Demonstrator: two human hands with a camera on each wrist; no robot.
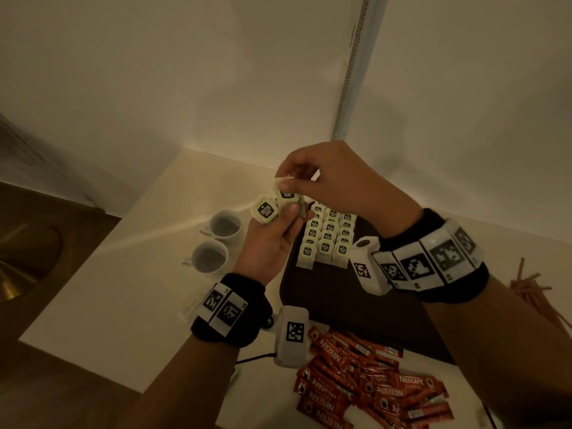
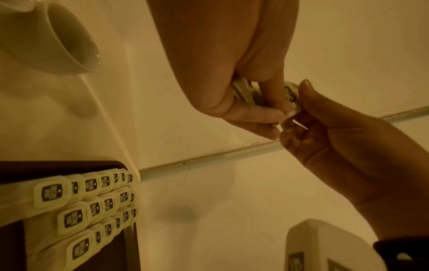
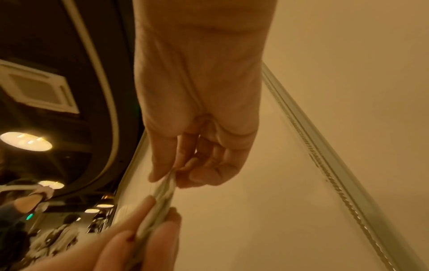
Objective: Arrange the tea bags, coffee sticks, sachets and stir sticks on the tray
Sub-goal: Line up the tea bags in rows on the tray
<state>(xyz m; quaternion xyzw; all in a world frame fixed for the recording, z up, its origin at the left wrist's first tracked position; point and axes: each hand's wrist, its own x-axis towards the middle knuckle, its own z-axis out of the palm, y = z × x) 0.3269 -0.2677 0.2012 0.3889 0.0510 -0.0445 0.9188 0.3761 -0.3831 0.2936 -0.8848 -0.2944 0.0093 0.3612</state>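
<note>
coffee sticks [image 1: 368, 388] loose, nearest me, before the tray [image 1: 349, 301] | left hand [image 1: 272, 239] grips spare tea bags [image 1: 265, 209] | right hand [image 1: 328, 178] pinches one bag's top, hanging lengthwise above the tray's far rows [image 1: 329, 235]

The tea bags [image 1: 328, 239] laid in rows were thin, pale filter paper with matt paper tags printed in black, and they lay on a dark, matt tray [image 1: 346, 301] with a smooth surface. The two cups [image 1: 216, 243] looked like white glazed ceramic — glossy, with a light sheen on the rims — while the coffee sticks [image 1: 368, 388] were shiny red foil-like wrappers, creased and catching the light. The tabletop [image 1: 117, 292] was smooth and pale with a faint sheen, the stir sticks [image 1: 532, 292] looked thin and matt reddish-brown — material unclear — and the wristbands [image 1: 241, 317] were black knitted cloth carrying white matt plastic blocks.
</note>
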